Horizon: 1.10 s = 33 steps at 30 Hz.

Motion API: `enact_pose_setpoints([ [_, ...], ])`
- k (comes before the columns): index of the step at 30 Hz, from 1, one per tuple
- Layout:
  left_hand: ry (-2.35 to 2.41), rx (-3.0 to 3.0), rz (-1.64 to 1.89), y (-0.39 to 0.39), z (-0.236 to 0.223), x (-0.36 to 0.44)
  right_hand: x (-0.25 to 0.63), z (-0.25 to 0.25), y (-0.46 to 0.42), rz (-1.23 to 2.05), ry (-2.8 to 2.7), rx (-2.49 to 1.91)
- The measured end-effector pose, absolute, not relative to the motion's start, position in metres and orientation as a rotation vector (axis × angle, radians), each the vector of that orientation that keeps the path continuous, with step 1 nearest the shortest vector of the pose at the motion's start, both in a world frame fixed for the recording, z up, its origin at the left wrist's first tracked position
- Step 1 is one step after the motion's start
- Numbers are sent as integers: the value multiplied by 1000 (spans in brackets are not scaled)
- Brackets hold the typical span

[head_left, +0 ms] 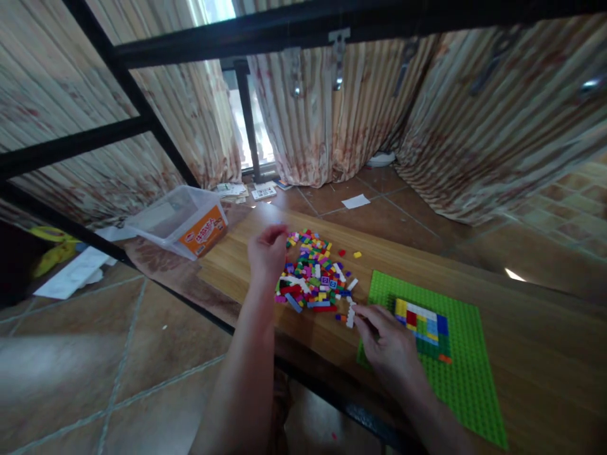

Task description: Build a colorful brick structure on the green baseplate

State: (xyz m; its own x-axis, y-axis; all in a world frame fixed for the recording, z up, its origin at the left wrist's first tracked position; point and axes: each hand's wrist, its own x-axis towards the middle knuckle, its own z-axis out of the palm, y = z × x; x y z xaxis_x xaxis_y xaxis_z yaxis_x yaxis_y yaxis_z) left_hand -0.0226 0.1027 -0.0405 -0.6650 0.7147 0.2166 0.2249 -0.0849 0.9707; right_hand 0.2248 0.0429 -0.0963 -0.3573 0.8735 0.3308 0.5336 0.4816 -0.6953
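My right hand (389, 341) is closed, with thumb and fingertips at one side of a long white toy brick (350, 313), whose studs show. It is above the left edge of a green studded baseplate (467, 373). On that plate sits a flat block of joined bricks (422, 325) in blue, white, yellow, red and green. My left hand (268, 251) is at the left side of a heap of loose, mixed-colour bricks (313, 272), its fingers curled together. Whatever its fingertips hold, if anything, is hidden.
A wooden bench top (232, 253) carries the bricks, with a clear plastic bin (165, 215) with an orange label beyond its left end. A yellow brick (357, 254) lies apart from the heap. Dark metal bars (303, 47) cross above, before striped curtains (327, 120).
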Motion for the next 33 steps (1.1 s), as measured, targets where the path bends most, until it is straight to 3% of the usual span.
enact_pose_setpoints([
  [4, 1675, 695, 2014, 93, -27, -36, 217, -92, 44, 588, -2050, -1187],
  [13, 1457, 478, 2058, 87, -24, -51, 152, -81, 79, 418, -2261, -1221],
  [26, 1391, 387, 2076, 84, -19, -58, 190, -87, 97, 476, -2223, -1331],
  [33, 1364, 328, 2135, 83, -20, -60, 118, -68, 102, 516, -2265, -1107],
])
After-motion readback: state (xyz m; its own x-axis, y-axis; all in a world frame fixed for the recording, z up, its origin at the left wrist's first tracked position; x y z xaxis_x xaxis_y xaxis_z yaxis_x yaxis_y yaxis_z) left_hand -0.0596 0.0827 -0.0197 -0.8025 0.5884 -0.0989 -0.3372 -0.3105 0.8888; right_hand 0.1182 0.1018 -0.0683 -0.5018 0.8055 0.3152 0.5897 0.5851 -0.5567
